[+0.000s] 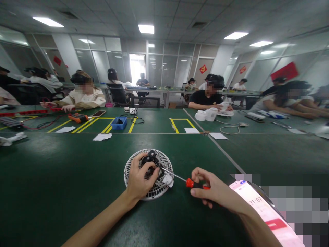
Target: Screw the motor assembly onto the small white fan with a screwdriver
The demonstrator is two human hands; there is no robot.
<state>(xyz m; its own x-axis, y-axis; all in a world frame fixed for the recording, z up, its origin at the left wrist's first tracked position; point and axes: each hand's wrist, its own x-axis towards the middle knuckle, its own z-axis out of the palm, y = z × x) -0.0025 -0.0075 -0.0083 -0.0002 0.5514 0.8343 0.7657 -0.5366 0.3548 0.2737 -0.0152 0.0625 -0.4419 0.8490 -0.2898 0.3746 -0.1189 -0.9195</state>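
A round white fan grille (125, 175) lies on the green table in front of me, with a dark motor assembly (152, 155) and a white cable resting on it. My left hand (141, 178) is wrapped round the motor assembly, fingers and thumb closed on its side. In my right hand (209, 187) is a screwdriver (191, 183) with a red and black handle. Its metal shaft points left, and the tip meets the side of the motor near my left fingertips. Whether the tip sits in a screw is too small to tell.
A lit phone (257, 206) stands at the lower right. Beyond the table seam are a blue bin (119, 123), paper slips (102, 137), yellow tape outlines, an orange meter (78, 118) and white fan parts (206, 114). Several people sit working around the tables.
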